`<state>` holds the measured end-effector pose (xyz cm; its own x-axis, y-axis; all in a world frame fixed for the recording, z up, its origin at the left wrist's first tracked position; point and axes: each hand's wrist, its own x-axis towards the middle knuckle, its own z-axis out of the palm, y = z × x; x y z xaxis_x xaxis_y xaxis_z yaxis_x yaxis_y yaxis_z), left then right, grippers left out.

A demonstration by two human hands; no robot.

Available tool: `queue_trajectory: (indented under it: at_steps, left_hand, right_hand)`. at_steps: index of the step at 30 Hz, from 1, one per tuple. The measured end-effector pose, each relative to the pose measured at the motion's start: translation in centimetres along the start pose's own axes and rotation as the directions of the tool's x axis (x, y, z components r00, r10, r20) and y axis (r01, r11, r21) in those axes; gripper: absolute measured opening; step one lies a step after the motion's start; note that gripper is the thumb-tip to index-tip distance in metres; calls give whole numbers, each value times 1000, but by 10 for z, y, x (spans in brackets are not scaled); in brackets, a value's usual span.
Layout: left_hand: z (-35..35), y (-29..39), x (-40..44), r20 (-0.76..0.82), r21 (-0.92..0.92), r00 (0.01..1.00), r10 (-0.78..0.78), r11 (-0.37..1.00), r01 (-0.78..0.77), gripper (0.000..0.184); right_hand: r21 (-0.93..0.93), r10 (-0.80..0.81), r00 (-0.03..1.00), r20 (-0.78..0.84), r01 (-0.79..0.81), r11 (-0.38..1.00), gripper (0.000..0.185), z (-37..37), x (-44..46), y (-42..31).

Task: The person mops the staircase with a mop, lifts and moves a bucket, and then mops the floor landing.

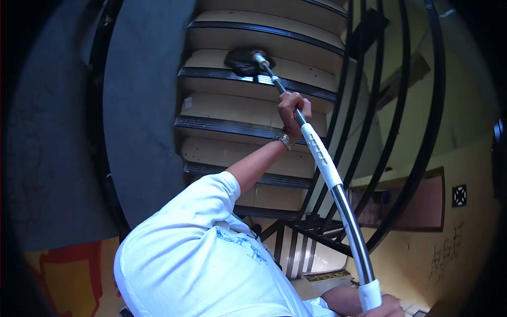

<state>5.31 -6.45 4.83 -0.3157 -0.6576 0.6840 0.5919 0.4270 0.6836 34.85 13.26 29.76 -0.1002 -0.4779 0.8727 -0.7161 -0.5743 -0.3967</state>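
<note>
Lighting dim, bluish; corners black. Rail [440,79] bowed by distortion, two o'clock. Pole head [240,62] blurred, twelve o'clock; glare on step edge [265,79] below.

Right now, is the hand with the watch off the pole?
No: the left hand, watch on its wrist, is closed around the pole.

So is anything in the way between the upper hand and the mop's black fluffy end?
No, nothing I can see. From the left hand, just the pole itself runs on to the black mop head on the step.
</note>
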Motion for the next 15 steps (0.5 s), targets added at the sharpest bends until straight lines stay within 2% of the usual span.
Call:
queue_trajectory:
  at_steps: [1, 3, 5, 6, 9, 11, 12, 13, 14, 15]
  left_hand:
    - [12, 5, -9, 20, -50, 999, -29, 998, 30, 31]
    - [38, 7, -26, 77, -125, 997, -8, 992, 17, 29]
    - [62, 1, -39, 185, -170, 983, 1, 985, 31, 27]
    - [68, -1, -49, 178, -184, 984, -11, 982, 44, 27]
    - [93, -8, -69, 356, -166, 932, 69, 986, -10, 24]
    - [102, -19, -73, 473, -245, 859, 197, 966, -86, 22]
    - [107, -22, -73, 491, -285, 832, 256, 950, -124, 21]
    - [110, -28, -75, 514, -329, 799, 312, 932, -152, 20]
    - [113, -26, -74, 568, -322, 760, 315, 935, -147, 17]
    - [114, -19, -71, 668, -278, 662, 339, 940, -200, 11]
  right_hand:
    - [-74, 17, 999, 32, -14, 997, 29, 8, 1, -4]
    - [-209, 31, 999, -34, -38, 977, 14, 26, -5, -1]
    - [-303, 106, 987, -120, -138, 943, 7, 41, -17, 3]
    - [-315, 118, 987, -109, -147, 938, 7, 43, -21, 3]
    - [-366, 196, 980, 20, -175, 914, 6, 30, -32, 7]
    - [-360, 215, 976, 34, -189, 914, 11, 27, -44, 13]
    - [-408, 157, 987, -31, -156, 900, 23, 31, -49, 21]
    - [-384, 164, 986, -18, -158, 910, 23, 31, -63, 21]
    - [-436, 114, 978, -173, -180, 882, 22, 26, -81, 14]
    - [-483, 58, 946, -320, -215, 849, 29, 21, -94, 3]
